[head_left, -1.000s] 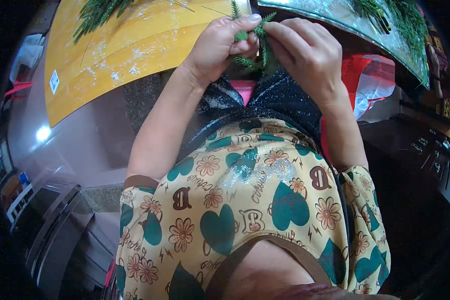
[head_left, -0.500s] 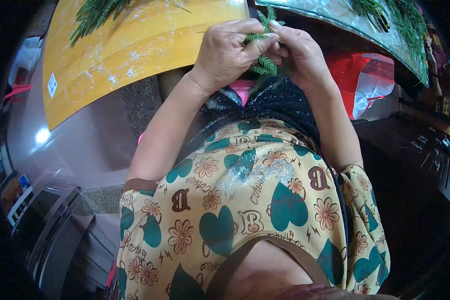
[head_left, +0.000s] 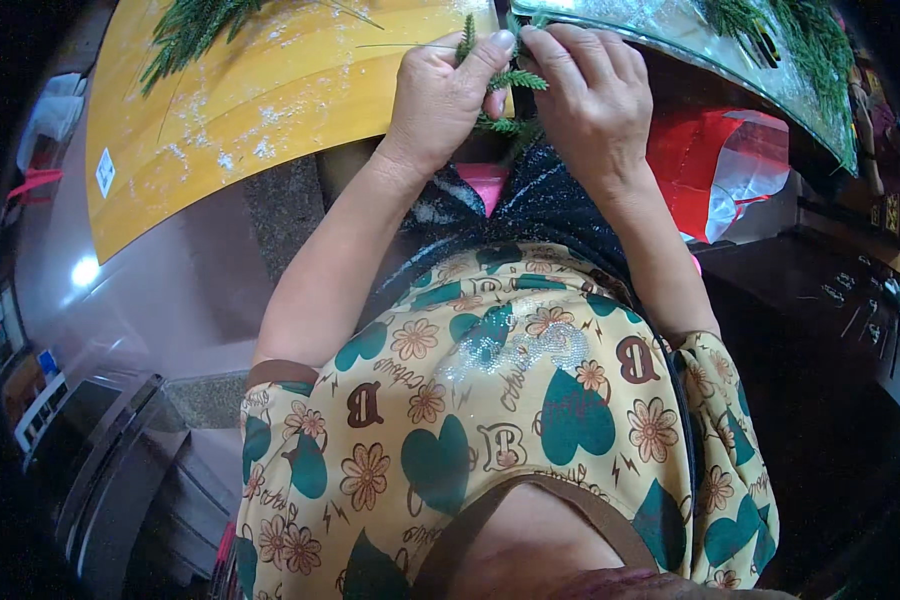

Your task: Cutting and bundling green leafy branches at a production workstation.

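Pinching a small green leafy sprig [head_left: 505, 85] between both hands, right at the near edge of the yellow table [head_left: 270, 110]. Left hand [head_left: 445, 95] is clamping the stem with thumb and fingers, and right hand [head_left: 595, 95] is closing on it just beside, fingertips almost touching. More green sprigs [head_left: 195, 25] are lying at the table's far left, and a red plastic bag [head_left: 730, 175] is sitting off right.

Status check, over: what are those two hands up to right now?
Left hand and right hand both pinching one green leafy sprig. Held over the yellow table edge. Nothing blocking.
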The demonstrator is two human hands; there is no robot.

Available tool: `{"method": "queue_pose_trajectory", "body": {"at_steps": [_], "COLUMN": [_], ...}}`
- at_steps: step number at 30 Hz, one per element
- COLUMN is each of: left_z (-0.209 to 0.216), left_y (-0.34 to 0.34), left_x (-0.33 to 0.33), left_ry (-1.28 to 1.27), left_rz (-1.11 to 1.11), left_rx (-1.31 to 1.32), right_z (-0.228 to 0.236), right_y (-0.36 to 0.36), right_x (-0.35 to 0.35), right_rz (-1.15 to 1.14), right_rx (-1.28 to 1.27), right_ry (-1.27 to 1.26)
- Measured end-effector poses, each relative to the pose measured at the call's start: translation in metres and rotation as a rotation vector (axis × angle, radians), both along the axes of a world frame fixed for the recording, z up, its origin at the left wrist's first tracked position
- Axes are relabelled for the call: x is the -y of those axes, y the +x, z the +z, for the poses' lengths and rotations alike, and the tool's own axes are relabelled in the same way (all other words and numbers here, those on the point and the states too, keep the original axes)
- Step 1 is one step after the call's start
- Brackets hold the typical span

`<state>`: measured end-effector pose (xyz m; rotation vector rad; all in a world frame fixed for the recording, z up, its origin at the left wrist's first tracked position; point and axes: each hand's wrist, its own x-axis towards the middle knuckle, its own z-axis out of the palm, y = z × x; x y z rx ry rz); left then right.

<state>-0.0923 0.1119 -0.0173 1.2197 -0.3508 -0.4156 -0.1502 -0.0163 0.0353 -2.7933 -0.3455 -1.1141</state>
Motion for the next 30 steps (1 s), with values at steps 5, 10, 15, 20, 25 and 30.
{"method": "queue_pose_trajectory", "body": {"at_steps": [5, 10, 15, 20, 25, 30], "left_z": [0.002, -0.004, -0.003, 0.011, 0.009, 0.005], "left_y": [0.001, 0.027, 0.029, 0.021, 0.012, 0.015], "left_x": [-0.003, -0.013, -0.014, -0.018, -0.015, -0.018], "left_ry": [0.093, 0.371, 0.193, 0.155, 0.108, 0.008], "left_rz": [-0.005, 0.236, 0.052, -0.13, -0.151, -0.173], "left_rx": [0.073, 1.009, 0.809, 0.232, 0.034, -0.162], "right_z": [-0.025, -0.023, -0.014, -0.015, -0.014, -0.008], "right_y": [0.003, -0.002, -0.003, -0.007, -0.002, 0.001], "right_x": [0.007, 0.005, 0.005, 0.009, 0.018, 0.012], "right_rz": [0.001, 0.139, 0.504, 0.393, 0.184, 0.097], "right_rx": [-0.066, -0.731, -0.912, -0.859, -0.117, -0.124], "right_ry": [-0.138, 0.994, 1.851, 1.435, 0.168, -0.007]}}
